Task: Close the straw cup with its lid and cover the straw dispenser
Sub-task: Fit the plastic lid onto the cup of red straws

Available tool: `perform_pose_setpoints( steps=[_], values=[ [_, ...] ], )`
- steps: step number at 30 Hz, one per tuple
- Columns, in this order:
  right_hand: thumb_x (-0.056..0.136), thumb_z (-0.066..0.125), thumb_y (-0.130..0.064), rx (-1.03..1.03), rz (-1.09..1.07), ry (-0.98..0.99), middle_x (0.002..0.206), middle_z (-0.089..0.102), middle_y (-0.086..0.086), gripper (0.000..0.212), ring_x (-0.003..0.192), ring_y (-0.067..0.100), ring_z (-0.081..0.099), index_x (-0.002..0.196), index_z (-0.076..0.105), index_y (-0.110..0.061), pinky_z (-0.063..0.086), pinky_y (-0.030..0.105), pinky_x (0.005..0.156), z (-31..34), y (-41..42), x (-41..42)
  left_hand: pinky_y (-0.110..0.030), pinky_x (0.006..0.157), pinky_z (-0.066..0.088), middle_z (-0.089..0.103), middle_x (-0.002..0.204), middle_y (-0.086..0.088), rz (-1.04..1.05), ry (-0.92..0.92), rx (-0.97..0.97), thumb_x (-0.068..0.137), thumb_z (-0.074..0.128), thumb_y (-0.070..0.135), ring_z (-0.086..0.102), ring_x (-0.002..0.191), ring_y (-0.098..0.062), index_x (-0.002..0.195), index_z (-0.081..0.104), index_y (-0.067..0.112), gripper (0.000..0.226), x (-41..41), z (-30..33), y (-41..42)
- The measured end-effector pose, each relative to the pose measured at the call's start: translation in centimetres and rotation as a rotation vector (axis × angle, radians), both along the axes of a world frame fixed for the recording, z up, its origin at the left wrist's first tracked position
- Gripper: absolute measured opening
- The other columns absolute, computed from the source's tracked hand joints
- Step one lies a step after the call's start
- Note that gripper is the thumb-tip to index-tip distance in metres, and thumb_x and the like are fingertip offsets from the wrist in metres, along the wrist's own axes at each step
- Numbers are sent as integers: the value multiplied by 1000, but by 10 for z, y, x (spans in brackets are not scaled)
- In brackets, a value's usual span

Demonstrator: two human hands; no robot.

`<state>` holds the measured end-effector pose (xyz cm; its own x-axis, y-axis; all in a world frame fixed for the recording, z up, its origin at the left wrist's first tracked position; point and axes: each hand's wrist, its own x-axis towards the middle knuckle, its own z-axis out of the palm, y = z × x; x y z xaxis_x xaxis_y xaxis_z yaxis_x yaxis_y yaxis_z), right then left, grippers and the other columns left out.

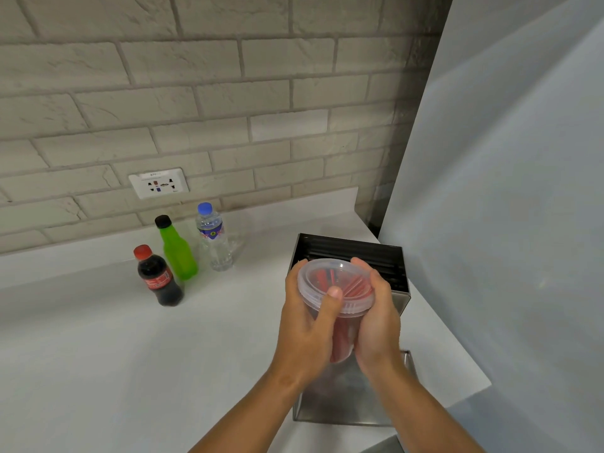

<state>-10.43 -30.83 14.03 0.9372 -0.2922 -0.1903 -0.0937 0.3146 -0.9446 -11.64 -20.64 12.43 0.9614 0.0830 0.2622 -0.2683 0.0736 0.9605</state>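
A clear plastic straw cup filled with red straws is held up in front of me by both hands. A clear round lid sits on its rim. My left hand wraps the cup's left side with the thumb pressed on the lid's near edge. My right hand grips the right side, fingers curled over the lid's far rim. Behind the cup stands the steel straw dispenser, open at the top with dark straws inside. A flat steel cover lies on the counter below my hands.
On the white counter to the left stand a cola bottle, a green bottle and a water bottle. A brick wall with a power socket is behind. A grey panel rises on the right.
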Motion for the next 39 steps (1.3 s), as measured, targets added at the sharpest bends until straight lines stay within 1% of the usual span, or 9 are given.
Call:
perform_pose_setpoints(
  steps=[6, 10, 19, 22, 26, 30, 33, 36, 39],
  values=[
    [90, 44, -43, -6, -37, -82, 122, 75, 2, 39, 113, 21, 71, 114, 75, -44, 57, 42, 96, -1, 9, 4, -13, 90, 53, 67, 125, 21, 76, -52, -67, 95, 58, 63, 67, 117, -6, 145, 44, 18, 69, 5, 1, -3],
    [97, 40, -39, -56, -65, -138, 108, 77, -9, 38, 99, 11, 75, 116, 72, -44, 60, 22, 76, 1, 15, 6, -13, 92, 51, 68, 125, 20, 113, -60, -73, 99, 54, 54, 66, 117, -6, 141, 47, 23, 52, 10, 3, -1],
    [99, 39, -40, -199, 48, -207, 106, 73, -28, 39, 100, -5, 70, 130, 63, -38, 53, 8, 76, 2, 17, 10, -11, 92, 49, 67, 123, 27, 121, -58, -17, 99, 45, 47, 66, 116, -1, 138, 44, 34, 41, 16, 0, 11],
    [97, 49, -40, -277, 182, -189, 108, 78, -18, 33, 102, -1, 72, 119, 73, -37, 55, 12, 80, 10, 4, 16, -15, 99, 46, 66, 130, 17, 105, -42, 8, 96, 49, 50, 63, 123, -6, 145, 41, 30, 54, 22, -1, 24],
    [100, 49, -37, -421, 326, -110, 91, 80, 0, 33, 92, 20, 75, 95, 80, -27, 57, 39, 88, 12, -11, 23, -31, 108, 48, 67, 134, 15, 37, -11, 40, 95, 48, 52, 62, 129, -16, 154, 38, 29, 64, 27, -8, 43],
    [105, 48, -30, -487, 328, -61, 78, 76, 10, 39, 73, 17, 72, 82, 76, -14, 55, 19, 64, 6, -8, 25, -10, 95, 47, 67, 126, 28, 28, 2, 74, 102, 36, 44, 63, 120, 1, 135, 54, 45, 37, 27, -9, 51],
    [106, 49, -28, -506, 309, -38, 79, 74, 10, 37, 60, 5, 68, 85, 74, -9, 48, 9, 52, 0, -1, 25, -8, 93, 46, 67, 124, 27, 46, -16, 66, 104, 32, 36, 64, 117, 0, 131, 57, 33, 37, 26, -11, 54],
    [105, 52, -29, -533, 293, -27, 77, 72, 9, 35, 55, 0, 65, 82, 72, -11, 50, 12, 48, -7, 7, 26, -9, 94, 46, 67, 125, 23, 44, -2, 80, 104, 30, 37, 62, 121, -5, 131, 59, 27, 41, 26, -19, 60],
    [105, 51, -30, -490, 318, -7, 77, 74, 10, 36, 65, 14, 73, 84, 74, -14, 62, 27, 57, -14, 17, 27, -6, 96, 43, 64, 128, 29, 19, 71, 178, 105, 30, 41, 57, 128, 0, 136, 55, 32, 41, 29, -27, 76]
  ],
)
